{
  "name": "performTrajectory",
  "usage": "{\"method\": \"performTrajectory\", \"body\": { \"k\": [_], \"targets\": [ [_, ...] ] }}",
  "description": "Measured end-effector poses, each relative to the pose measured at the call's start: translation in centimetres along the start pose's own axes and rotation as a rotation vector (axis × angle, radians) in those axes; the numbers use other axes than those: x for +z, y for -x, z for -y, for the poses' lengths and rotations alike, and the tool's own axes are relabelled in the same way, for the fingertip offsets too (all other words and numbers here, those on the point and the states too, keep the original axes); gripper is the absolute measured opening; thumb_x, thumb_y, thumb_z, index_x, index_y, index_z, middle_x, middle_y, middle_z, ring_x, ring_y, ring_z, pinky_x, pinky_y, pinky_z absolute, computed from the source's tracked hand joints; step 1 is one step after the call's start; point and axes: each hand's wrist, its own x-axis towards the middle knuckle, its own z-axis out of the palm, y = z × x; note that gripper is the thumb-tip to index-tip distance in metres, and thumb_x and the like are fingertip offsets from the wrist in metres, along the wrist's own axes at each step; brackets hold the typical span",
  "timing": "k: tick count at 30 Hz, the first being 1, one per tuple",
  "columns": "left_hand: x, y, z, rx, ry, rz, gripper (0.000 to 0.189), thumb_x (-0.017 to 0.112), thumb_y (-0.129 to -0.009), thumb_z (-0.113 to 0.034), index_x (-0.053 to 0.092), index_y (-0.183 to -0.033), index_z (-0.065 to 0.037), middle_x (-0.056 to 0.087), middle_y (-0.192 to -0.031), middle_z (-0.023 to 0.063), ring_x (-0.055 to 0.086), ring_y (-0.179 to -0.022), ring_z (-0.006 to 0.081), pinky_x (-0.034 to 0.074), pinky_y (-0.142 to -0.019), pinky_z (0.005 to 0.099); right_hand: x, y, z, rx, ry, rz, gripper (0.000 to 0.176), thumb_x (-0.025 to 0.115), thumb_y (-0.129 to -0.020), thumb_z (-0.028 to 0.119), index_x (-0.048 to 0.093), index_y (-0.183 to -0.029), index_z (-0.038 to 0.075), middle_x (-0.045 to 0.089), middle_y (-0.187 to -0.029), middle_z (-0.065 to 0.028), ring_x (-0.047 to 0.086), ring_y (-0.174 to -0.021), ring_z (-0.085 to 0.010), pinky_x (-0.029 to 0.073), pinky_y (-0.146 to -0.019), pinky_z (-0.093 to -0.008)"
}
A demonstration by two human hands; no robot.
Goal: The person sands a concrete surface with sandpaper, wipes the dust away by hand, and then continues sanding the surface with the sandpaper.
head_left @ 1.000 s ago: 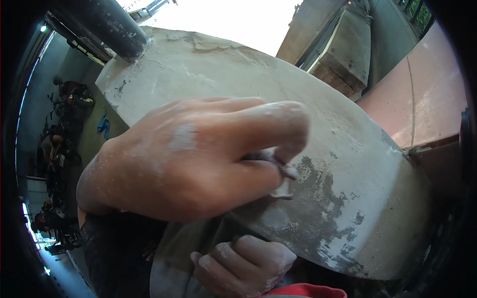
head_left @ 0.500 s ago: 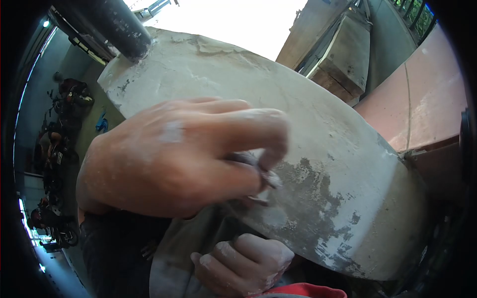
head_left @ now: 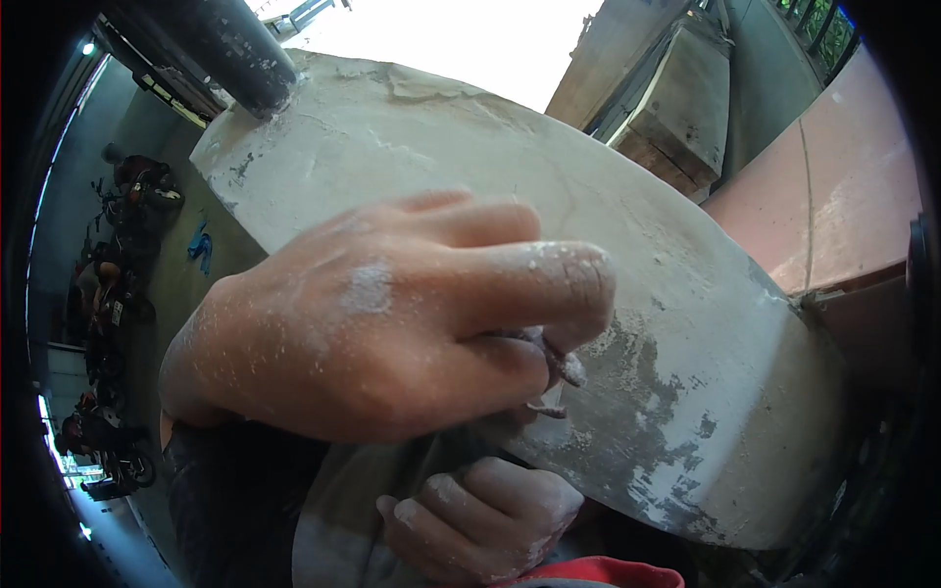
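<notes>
While pressing on the broad, pale grey plastered slab (head_left: 627, 225), pinching a small, pale, plaster-caked tool (head_left: 556, 380) in the dusty left hand (head_left: 372, 323), thumb and bent forefinger clenched on it, most of it hidden. Holding its tip against the slab's face, beside a dark worn patch (head_left: 642, 416). Gripping the slab's lower edge with the right hand (head_left: 480, 519), fingers curled tight. Touching the slab's top corner, a dark round pipe (head_left: 225, 49).

Left hand (head_left: 372, 323) on slab (head_left: 686, 294), right hand (head_left: 480, 524) beneath
</notes>
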Motion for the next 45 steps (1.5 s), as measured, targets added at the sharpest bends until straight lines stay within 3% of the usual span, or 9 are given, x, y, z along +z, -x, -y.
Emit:
{"method": "performTrajectory", "body": {
  "k": [12,16,20,24,28,29,37,42,45],
  "targets": [
    [0.3,0.5,0.0,-0.107,-0.2,-0.12,0.017,0.084,-0.076,-0.014,0.068,-0.069,-0.014,0.072,-0.102,0.0015,0.062,-0.084,0.0094,0.049,-0.067,0.0257,-0.2,-0.1,-0.3,-0.03,-0.005,0.012,0.017,0.076,-0.06,0.021,0.063,-0.069,0.016,0.049,-0.063,0.0037,0.045,-0.053,-0.0113,0.034,-0.042,-0.0265],
    [-0.1,0.6,0.7,0.059,0.2,0.006,0.016,0.085,-0.072,-0.011,0.069,-0.069,-0.014,0.072,-0.101,0.0005,0.061,-0.08,0.0088,0.049,-0.068,0.0269,-0.2,-0.1,-0.4,-0.036,-0.004,0.019,0.017,0.077,-0.061,0.021,0.063,-0.069,0.016,0.049,-0.063,0.0037,0.045,-0.053,-0.0112,0.034,-0.042,-0.0264],
    [-0.6,-0.1,0.3,-0.106,-0.253,-0.072,0.015,0.084,-0.07,-0.01,0.069,-0.071,-0.014,0.074,-0.102,-0.0019,0.062,-0.078,0.0117,0.049,-0.071,0.0289,-0.3,-0.2,-0.3,-0.049,-0.012,0.02,0.017,0.077,-0.061,0.021,0.063,-0.068,0.016,0.049,-0.062,0.0038,0.045,-0.052,-0.0111,0.033,-0.042,-0.0263],
    [0.3,0.2,0.4,0.163,0.108,-0.081,0.021,0.085,-0.07,-0.013,0.064,-0.069,-0.011,0.07,-0.101,0.0034,0.06,-0.087,0.019,0.049,-0.068,0.0301,-0.2,-0.2,-0.3,-0.058,-0.01,0.017,0.017,0.077,-0.062,0.02,0.063,-0.068,0.015,0.049,-0.062,0.0038,0.044,-0.052,-0.0111,0.033,-0.042,-0.0261],
    [-0.2,-0.2,1.5,-0.038,-0.142,-0.002,0.02,0.084,-0.072,-0.014,0.064,-0.069,-0.011,0.073,-0.105,0.0041,0.06,-0.086,0.018,0.046,-0.067,0.0299,-0.4,-0.4,-0.4,-0.067,-0.011,0.022,0.017,0.078,-0.062,0.02,0.063,-0.068,0.015,0.049,-0.062,0.0038,0.044,-0.051,-0.011,0.033,-0.042,-0.026],
    [0.0,-0.2,1.5,0.086,-0.013,-0.022,0.021,0.085,-0.072,-0.016,0.064,-0.068,-0.011,0.071,-0.103,0.004,0.058,-0.084,0.0167,0.045,-0.066,0.0297,-0.3,-0.3,-0.4,-0.065,-0.009,0.024,0.017,0.078,-0.062,0.02,0.063,-0.068,0.015,0.049,-0.062,0.0038,0.044,-0.051,-0.011,0.033,-0.042,-0.026],
    [0.3,0.4,0.8,0.093,0.077,-0.011,0.018,0.084,-0.074,-0.016,0.067,-0.069,-0.014,0.069,-0.1,0.0007,0.055,-0.086,0.0127,0.042,-0.068,0.0296,-0.3,-0.3,-0.2,-0.064,-0.02,0.027,0.017,0.078,-0.063,0.019,0.063,-0.068,0.015,0.049,-0.061,0.0039,0.044,-0.05,-0.0108,0.032,-0.042,-0.0258],
    [-0.9,0.3,1.7,-0.139,-0.312,-0.111,0.018,0.085,-0.073,-0.02,0.067,-0.068,-0.02,0.07,-0.099,-0.0038,0.054,-0.085,0.0127,0.041,-0.075,0.0323,-0.2,-0.5,-0.4,-0.073,-0.02,0.025,0.017,0.079,-0.063,0.019,0.063,-0.068,0.015,0.049,-0.061,0.0039,0.043,-0.05,-0.0107,0.031,-0.042,-0.0256],
    [-1.4,0.6,0.0,-0.04,-0.04,0.06,0.02,0.085,-0.072,-0.022,0.066,-0.066,-0.019,0.069,-0.097,-0.0039,0.056,-0.087,0.0139,0.035,-0.086,0.038,-0.4,-0.4,-0.4,-0.069,-0.022,0.029,0.017,0.079,-0.063,0.018,0.063,-0.068,0.014,0.048,-0.06,0.004,0.043,-0.05,-0.0106,0.031,-0.042,-0.0255]
  ]
}}
